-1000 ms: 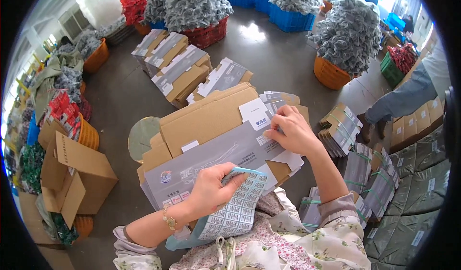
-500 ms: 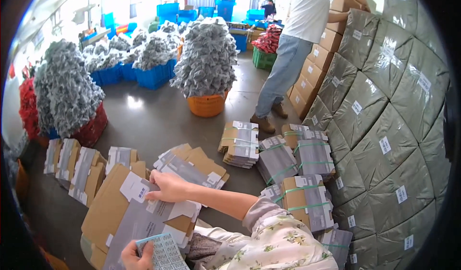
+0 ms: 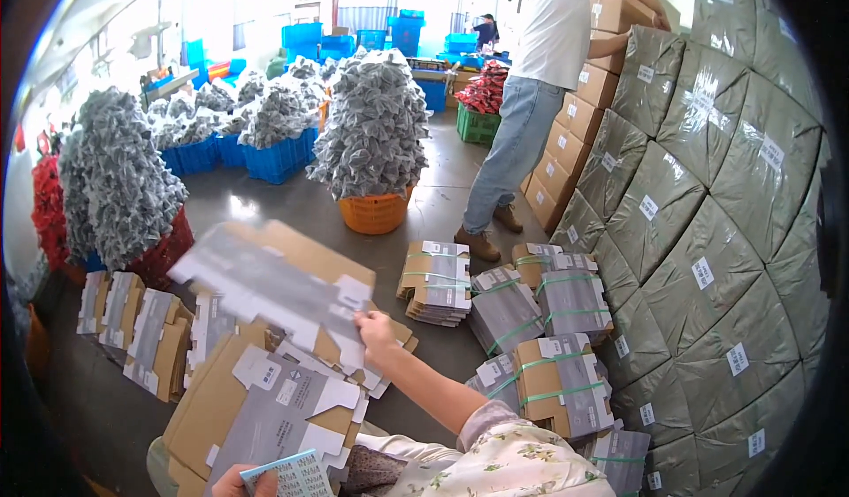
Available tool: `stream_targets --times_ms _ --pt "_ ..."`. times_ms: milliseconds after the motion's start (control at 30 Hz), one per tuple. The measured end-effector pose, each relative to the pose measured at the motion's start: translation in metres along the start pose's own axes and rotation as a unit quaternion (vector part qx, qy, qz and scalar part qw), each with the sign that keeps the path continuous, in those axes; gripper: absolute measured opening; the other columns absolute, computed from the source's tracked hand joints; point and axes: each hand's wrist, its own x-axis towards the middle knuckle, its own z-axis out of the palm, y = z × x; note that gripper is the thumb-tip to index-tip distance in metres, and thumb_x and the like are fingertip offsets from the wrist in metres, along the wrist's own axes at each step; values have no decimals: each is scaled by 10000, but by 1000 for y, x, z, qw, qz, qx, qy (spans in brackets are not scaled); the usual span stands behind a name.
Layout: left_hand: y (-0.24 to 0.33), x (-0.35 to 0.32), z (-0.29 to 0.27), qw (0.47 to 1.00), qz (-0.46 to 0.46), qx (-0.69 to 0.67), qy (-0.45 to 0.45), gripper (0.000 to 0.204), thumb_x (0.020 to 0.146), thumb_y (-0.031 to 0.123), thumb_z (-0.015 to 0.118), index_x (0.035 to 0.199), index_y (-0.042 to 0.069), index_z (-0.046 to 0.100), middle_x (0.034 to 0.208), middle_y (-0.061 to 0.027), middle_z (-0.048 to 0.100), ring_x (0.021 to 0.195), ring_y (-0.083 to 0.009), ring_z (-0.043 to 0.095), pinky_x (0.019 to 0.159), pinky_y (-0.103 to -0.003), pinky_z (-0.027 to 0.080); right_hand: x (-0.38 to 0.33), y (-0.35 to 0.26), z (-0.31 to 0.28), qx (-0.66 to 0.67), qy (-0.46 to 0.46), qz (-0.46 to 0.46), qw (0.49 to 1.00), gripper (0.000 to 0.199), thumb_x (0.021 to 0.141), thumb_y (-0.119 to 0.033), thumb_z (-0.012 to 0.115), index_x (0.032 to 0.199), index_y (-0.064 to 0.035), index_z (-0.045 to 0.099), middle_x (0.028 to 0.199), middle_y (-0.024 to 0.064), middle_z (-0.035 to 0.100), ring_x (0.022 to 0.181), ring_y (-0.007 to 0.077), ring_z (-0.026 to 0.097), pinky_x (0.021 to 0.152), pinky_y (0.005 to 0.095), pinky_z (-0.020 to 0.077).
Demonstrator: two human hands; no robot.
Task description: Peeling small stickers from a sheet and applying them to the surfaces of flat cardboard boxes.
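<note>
My right hand (image 3: pixel 378 334) grips one corner of a flat, unfolded cardboard box (image 3: pixel 283 280), brown with a grey panel, lifted in the air and blurred by motion. Below it, on my lap, lies a stack of the same flattened boxes (image 3: pixel 232 413), grey printed side up. At the lower edge my left hand (image 3: pixel 237 481) pinches a sheet of small printed stickers (image 3: pixel 296 476), light blue along its edge, over the lap stack. Behind the lifted box a pile of more flattened boxes (image 3: pixel 398 338) rests on the floor, partly hidden.
Bundles tied with green straps (image 3: pixel 566 378) stand at my right. Untied stacks (image 3: pixel 150 342) line the left. Grey wrapped bales (image 3: pixel 699 205) rise along the right side. A person (image 3: pixel 531 99) stands by brown cartons (image 3: pixel 575 117). An orange basket (image 3: pixel 375 213) heaped with grey packets stands ahead.
My right hand has lifted a flattened box off the lap stack and swung it forward and to the right. The left hand with the sticker sheet has dropped slightly lower.
</note>
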Motion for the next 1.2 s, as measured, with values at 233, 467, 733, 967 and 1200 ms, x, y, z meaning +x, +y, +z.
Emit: stream_targets --times_ms 233,467,733,967,1200 --pt "2 11 -2 999 -4 -47 -6 221 921 149 644 743 46 562 636 69 443 558 -30 306 494 -230 265 53 50 -79 -272 47 36 961 334 837 -206 673 1037 54 613 759 68 593 627 149 556 592 329 497" --pt "3 21 0 1000 -11 -13 -10 199 925 146 640 768 50 563 661 68 461 578 -30 339 505 -221 283 -57 -47 6 -185 -313 -36 931 398 905 -234 630 1242 -34 563 983 39 613 917 115 578 751 278 496" --pt "6 34 4 997 -15 -69 19 178 934 165 627 827 23 613 665 59 485 571 -33 365 502 -228 316 -179 -96 43 -179 -608 -238 736 270 904 -202 635 1076 4 609 882 70 639 748 132 577 679 290 489" --pt "-8 31 1 998 -13 -55 24 194 934 195 628 855 18 637 669 52 498 568 -36 374 501 -231 317 -185 -81 47 -201 -594 -279 727 202 858 -126 662 994 13 606 739 103 597 652 162 539 596 320 443" --pt "-6 32 4 999 -19 -28 13 191 926 197 637 877 12 646 675 49 502 576 -39 370 507 -228 309 -184 -82 45 -199 -598 -268 728 187 858 -124 662 964 19 605 731 101 597 646 157 528 595 312 440"
